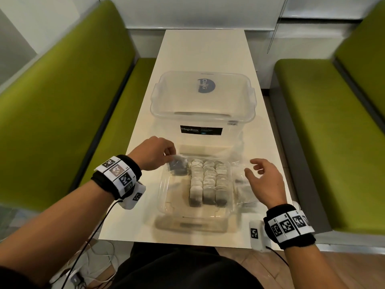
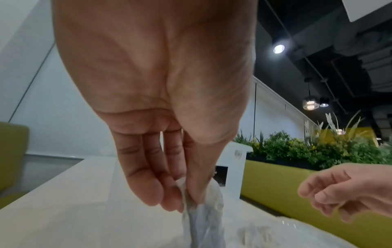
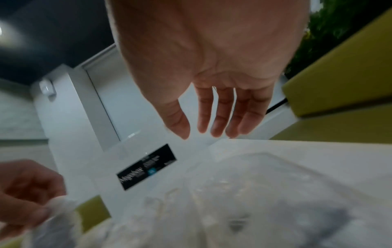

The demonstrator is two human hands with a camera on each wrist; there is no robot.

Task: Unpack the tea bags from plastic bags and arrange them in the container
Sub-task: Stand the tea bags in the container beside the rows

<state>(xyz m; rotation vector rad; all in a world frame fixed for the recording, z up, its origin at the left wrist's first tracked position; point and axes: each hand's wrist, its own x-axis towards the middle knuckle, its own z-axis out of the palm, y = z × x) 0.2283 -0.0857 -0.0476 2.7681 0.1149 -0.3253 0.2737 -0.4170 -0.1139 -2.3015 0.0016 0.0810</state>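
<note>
My left hand [image 1: 155, 153] pinches the top edge of a thin, soft grey-filled paper tea bag [image 1: 177, 166] over the clear plastic container's [image 1: 164, 184] left side, my right hand [image 1: 264, 180] hovers loose and empty, and I judge it light and tearable, best held by that top seam.

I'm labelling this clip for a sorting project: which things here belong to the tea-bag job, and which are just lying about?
Part of the job:
- tea bag, pinched by the left hand
- rows of tea bags in the clear container
- plastic bags under the empty right hand

Just lying about:
- Megabox tub, lid on
- green benches
- white table
</note>
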